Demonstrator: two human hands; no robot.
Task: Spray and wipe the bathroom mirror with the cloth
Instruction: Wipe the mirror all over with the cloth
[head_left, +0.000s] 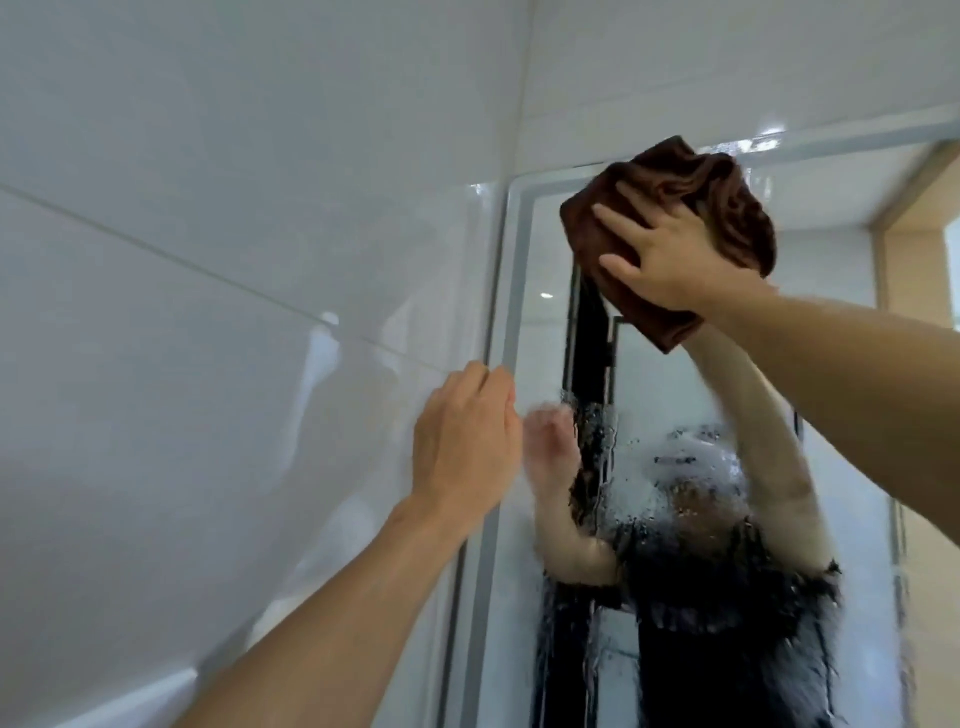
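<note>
White glossy wall tiles (218, 270) fill the left; on the right hangs the mirror (540, 322), streaked with spray lower down. Wiping is under way: the right hand (670, 260) presses the brown cloth (727, 208) flat against the mirror's top left corner, fingers spread. The left hand (467, 441) holds nothing, fingers loosely bent by the frame. Next, probably, come passes down through the wet streaks.

Both my forearms are bare, no sleeves reaching the wrists. My left hand (464, 439) and right hand (670, 260) wear no gloves, rings or watch.
</note>
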